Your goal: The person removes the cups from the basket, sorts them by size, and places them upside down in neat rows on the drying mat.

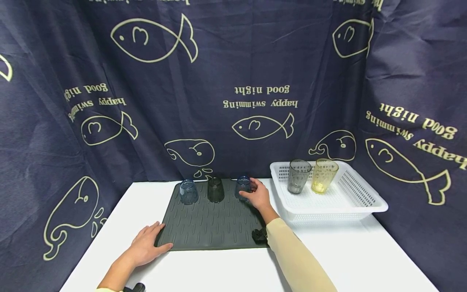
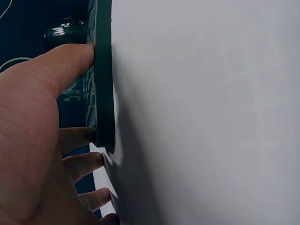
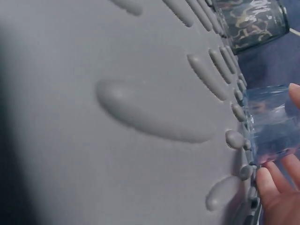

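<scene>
On the dark grey ridged drying mat [image 1: 208, 227], a blue glass [image 1: 242, 188] stands upside down near the back right corner. My right hand [image 1: 258, 196] grips this glass from its right side, thumb in front and fingers behind. The right wrist view shows the blue glass [image 3: 272, 122] against the mat, fingertips at its wall. At the mat's front left corner rests my left hand [image 1: 146, 245], fingers spread. Its thumb [image 2: 75, 58] touches the mat's edge in the left wrist view. Left of the gripped glass stand a dark grey glass [image 1: 215, 190] and another blue glass [image 1: 188, 192], both upside down.
A white perforated basket [image 1: 328, 211] stands on the right of the white table [image 1: 226, 269]. Inside it are a grey glass [image 1: 299, 177] and a yellow glass [image 1: 324, 176], both upright. Behind the table hangs a navy curtain [image 1: 219, 73] with fish drawings.
</scene>
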Demonstrator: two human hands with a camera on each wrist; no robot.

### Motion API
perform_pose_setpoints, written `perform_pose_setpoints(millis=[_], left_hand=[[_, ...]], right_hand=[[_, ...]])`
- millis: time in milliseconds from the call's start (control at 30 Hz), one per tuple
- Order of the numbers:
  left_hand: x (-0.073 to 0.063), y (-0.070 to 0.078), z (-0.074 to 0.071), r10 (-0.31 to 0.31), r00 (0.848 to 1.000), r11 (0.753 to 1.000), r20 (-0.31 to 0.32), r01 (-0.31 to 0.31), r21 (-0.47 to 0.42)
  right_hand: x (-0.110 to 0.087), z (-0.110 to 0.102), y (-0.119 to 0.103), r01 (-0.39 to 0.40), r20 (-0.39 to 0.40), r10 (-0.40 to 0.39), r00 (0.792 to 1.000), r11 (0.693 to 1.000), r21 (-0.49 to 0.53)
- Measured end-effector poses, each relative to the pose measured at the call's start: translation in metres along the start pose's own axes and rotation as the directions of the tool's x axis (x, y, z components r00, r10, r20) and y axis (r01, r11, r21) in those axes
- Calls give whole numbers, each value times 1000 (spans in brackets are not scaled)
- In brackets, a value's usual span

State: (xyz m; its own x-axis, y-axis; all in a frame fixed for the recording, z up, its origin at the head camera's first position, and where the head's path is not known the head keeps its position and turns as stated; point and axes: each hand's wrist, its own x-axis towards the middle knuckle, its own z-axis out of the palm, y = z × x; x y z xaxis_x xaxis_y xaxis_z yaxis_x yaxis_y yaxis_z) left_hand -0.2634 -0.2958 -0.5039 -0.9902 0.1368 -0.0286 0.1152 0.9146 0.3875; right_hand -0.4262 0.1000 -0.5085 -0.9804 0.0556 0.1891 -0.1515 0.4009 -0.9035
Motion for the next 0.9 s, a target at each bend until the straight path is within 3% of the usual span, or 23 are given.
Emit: perform_pose_setpoints(millis=[333, 533, 900], left_hand=[[0, 0, 0, -10, 1000, 1000, 8, 10, 3], [0, 2, 0, -8, 1000, 1000, 9, 8, 6], [0, 3, -1, -7, 1000, 1000, 9, 7, 15]], right_hand=[[-24, -8, -5, 0, -18, 1, 1000, 998, 64], [-42, -14, -8, -16, -38, 23, 999, 988, 154], [-81, -32, -21, -25, 96, -5, 995, 952, 307]])
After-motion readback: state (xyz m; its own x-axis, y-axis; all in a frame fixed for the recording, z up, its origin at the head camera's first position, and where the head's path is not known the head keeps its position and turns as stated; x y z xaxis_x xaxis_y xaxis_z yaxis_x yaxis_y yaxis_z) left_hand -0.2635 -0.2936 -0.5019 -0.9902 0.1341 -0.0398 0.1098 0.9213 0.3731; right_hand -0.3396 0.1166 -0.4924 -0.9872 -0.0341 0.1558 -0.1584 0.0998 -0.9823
